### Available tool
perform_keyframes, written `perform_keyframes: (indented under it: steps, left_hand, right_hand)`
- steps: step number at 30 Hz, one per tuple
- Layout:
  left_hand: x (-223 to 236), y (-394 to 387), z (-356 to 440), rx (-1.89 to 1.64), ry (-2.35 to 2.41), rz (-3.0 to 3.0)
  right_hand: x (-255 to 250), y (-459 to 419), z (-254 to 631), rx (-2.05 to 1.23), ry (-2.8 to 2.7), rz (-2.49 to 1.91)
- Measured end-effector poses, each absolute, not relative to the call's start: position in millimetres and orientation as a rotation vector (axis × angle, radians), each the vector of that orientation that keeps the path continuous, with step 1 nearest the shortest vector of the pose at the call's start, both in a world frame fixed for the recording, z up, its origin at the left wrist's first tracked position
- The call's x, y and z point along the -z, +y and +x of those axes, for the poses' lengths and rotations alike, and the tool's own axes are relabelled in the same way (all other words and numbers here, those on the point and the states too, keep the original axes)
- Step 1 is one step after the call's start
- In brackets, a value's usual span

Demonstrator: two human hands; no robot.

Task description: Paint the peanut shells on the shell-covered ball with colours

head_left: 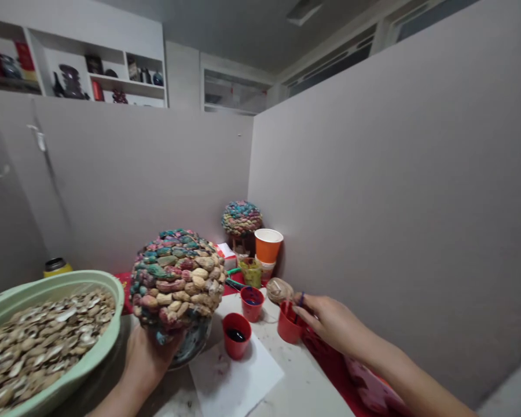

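My left hand (150, 353) grips the underside of a domed ornament covered in peanut shells (178, 278). Its shells are teal, pink and red on the left and top, plain tan on the right. A dark, patterned bowl (193, 344) shows beneath it. To the right, my right hand (323, 318) pinches a thin paintbrush (301, 299), its lower end down in a red cup (289, 325); the tip is hidden. Another red cup (237, 336) with dark liquid stands on a white paper sheet (230, 382), and a third red cup (252, 304) sits behind it.
A green basin (117, 289) of peanut shells stands at left. Behind the cups are a ball of twine (279, 290), a yellow-green cup (250, 272), stacked paper cups (268, 246) and another shell-covered dome (242, 218). A grey wall (373, 202) borders the right side.
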State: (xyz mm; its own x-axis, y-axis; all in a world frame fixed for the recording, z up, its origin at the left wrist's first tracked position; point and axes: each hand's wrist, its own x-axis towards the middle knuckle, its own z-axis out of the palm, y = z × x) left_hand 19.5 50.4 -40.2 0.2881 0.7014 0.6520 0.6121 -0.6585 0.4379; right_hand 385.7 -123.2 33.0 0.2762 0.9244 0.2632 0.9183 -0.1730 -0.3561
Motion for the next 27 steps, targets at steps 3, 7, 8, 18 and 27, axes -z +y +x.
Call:
perform_keyframes:
  steps: [3, 7, 8, 18, 27]
  left_hand:
    - [35.5, 44.7, 23.1, -1.387, 1.202, 2.404]
    - [37.2, 48.8, 22.2, -1.369, 1.213, 2.400]
    - [39.3, 51.8, 21.0, -1.354, 1.216, 2.410]
    - [57.6, 76.4, 7.7, -1.108, 1.501, 2.499]
    - [51.5, 73.6, 10.7, -1.007, 1.544, 2.496]
  right_hand:
    - [-28.5, -118.4, 389.8, -0.052, -1.669, -2.060]
    - [-30.7, -117.7, 392.4, -0.105, -1.631, -1.992]
    - [-31.3, -118.3, 393.0, -0.121, -1.613, -1.975]
    - [-16.2, -131.4, 416.7, -0.362, -1.257, -1.833]
    - [-6.3, -146.0, 430.6, -0.468, -0.873, -1.701]
